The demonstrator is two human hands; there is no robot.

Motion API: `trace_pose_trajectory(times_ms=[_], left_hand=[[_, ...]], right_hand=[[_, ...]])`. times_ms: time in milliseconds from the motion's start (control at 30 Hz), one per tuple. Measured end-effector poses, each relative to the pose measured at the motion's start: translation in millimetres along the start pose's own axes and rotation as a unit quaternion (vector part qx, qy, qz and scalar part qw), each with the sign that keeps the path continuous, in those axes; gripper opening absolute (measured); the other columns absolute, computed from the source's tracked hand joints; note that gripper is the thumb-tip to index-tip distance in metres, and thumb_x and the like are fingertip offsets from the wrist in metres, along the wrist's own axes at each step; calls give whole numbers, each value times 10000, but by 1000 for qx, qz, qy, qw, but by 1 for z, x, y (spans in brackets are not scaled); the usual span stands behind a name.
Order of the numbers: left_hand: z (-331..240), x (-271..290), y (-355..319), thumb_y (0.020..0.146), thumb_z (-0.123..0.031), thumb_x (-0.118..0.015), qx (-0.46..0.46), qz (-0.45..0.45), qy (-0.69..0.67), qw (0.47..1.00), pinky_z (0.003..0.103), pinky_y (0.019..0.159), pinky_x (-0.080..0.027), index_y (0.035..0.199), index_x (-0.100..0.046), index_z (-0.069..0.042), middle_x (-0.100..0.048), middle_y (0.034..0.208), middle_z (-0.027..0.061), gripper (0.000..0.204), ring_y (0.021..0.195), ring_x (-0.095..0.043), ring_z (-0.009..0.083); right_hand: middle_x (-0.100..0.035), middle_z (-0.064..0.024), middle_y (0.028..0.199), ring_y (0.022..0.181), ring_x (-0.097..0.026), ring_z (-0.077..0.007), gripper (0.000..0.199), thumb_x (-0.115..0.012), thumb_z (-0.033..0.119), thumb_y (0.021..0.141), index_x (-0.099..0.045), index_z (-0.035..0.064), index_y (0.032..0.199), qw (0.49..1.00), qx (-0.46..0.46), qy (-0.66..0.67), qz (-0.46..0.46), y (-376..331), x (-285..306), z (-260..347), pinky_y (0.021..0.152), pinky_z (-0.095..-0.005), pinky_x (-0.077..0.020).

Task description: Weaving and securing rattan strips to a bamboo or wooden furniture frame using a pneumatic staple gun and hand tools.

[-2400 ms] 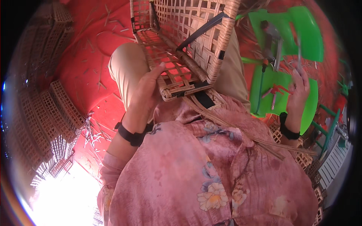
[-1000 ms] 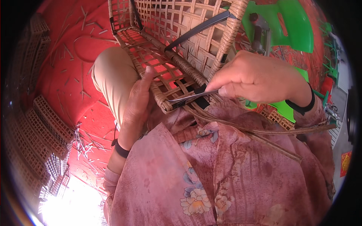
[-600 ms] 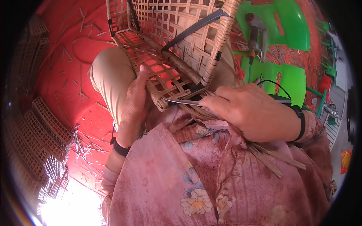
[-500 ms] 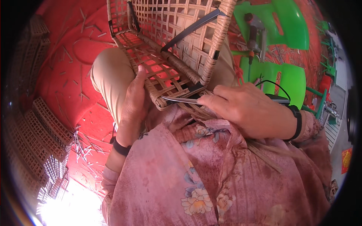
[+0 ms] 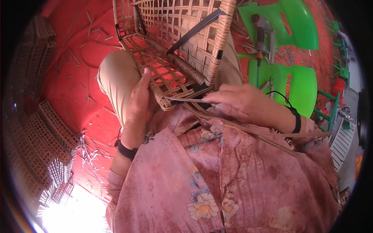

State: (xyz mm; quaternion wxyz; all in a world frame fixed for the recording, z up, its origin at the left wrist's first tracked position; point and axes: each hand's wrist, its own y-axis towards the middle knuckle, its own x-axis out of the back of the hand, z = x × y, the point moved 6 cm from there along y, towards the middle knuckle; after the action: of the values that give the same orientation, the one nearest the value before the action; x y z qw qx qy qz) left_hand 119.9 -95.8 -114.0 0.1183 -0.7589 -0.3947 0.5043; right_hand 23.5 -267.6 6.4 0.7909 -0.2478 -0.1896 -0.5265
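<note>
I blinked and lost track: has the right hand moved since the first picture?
Yes, left: the right hand was in front of the green chair; now it is by the lower corner of the woven basket.

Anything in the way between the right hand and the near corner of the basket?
Nothing visible, bar the blade the right hand holds, which reaches across to that corner of the basket. The left hand is at the basket's left edge; loose strips trail below the right hand.
</note>
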Motion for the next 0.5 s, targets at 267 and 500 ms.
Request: trace_pose_trajectory(times_ms=[267, 500], left_hand=[[5, 20, 1, 1036, -344, -424, 15, -100, 28, 995, 414, 962, -523, 1336, -453, 26, -593, 1255, 190, 477, 1104, -624, 286], [-1, -1, -5, 1036, -340, -427, 9, -41, 9, 999, 409, 957, -525, 1332, -458, 24, -597, 1249, 184, 470, 1098, -627, 281]], right_hand=[[-649, -216, 814, 765, -639, -383, 216, -527, 75, 908, -652, -4, 1067, 998, -5, 41, 44, 12, 16, 8, 696, -439, -505], [-640, -226, 763, 713, -635, -384, 207, -530, 68, 900, -651, -25, 1041, 996, 21, 71, 51, 19, 23, 7, 655, -440, -492]])
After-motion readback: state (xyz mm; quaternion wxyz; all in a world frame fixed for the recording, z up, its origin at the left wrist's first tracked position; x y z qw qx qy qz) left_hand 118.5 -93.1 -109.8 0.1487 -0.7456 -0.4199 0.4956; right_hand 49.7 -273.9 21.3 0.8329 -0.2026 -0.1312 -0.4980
